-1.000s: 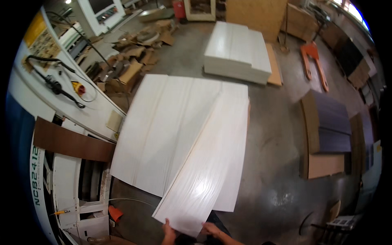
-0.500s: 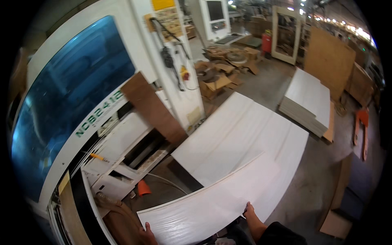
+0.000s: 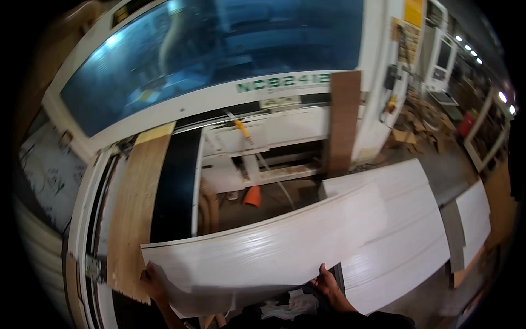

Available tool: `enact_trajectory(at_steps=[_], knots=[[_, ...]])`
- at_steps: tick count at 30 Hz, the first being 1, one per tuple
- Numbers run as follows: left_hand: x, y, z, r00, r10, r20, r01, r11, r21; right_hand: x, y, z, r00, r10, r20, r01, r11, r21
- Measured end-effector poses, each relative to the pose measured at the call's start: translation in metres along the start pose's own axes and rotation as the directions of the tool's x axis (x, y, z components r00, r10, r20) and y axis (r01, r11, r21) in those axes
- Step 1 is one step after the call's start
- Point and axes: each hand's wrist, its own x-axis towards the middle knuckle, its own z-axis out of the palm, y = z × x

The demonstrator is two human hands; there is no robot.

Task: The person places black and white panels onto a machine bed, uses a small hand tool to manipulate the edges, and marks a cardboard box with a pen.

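A long white panel (image 3: 235,241) with a faint wood grain spans the space in front of my body. At its left end, my left hand (image 3: 152,282) is closed on the short edge. My right hand (image 3: 327,283) grips the near long edge, its thumb lying over the top face. The panel's right part overlaps a broad stack of white boards (image 3: 408,236); whether it rests on them I cannot tell. Beyond the panel's left end lies a light wood board (image 3: 139,214) on the machine bed, beside a black strip (image 3: 174,192).
A large machine with a blue window (image 3: 219,55) stands ahead. A brown board (image 3: 344,126) leans upright against it. An orange cone-shaped piece (image 3: 252,196) and a yellow-handled tool (image 3: 241,129) are in and on its frame. More white boards (image 3: 474,214) stand at right.
The view has swung left toward the machine. Both hands have carried the white panel left, so its left end is now close to the light wood board, and it overlaps the stack less.
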Motion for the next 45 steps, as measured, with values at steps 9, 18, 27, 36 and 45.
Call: enact_trajectory(at_steps=[9, 18, 27, 36, 45], knots=[[-0.109, -0.116, -0.158, 0.807, -0.442, -0.392, 0.480, 0.877, -0.002, 0.074, 0.000, 0.192, 0.913, 0.323, 0.248, -0.151, 0.833, -0.532], [-0.234, -0.053, -0.199, 0.272, -0.645, -0.714, 0.828, 0.534, -0.167, 0.160, 0.071, 0.353, 0.701, 0.643, 0.308, -0.129, 0.539, -0.832], [-0.259, -0.049, -0.145, 0.123, -0.711, -0.692, 0.888, 0.390, -0.243, 0.294, 0.148, 0.452, 0.528, 0.797, 0.293, -0.107, 0.405, -0.908], [-0.144, -0.183, -0.160, 0.306, -0.756, -0.578, 0.795, 0.537, -0.281, 0.349, 0.223, 0.604, 0.545, 0.836, 0.061, 0.426, -0.214, -0.879], [-0.035, -0.193, -0.039, 0.710, -0.672, -0.209, 0.657, 0.526, 0.540, 0.439, 0.302, 0.681, 0.181, 0.550, 0.815, 0.891, -0.443, 0.101]])
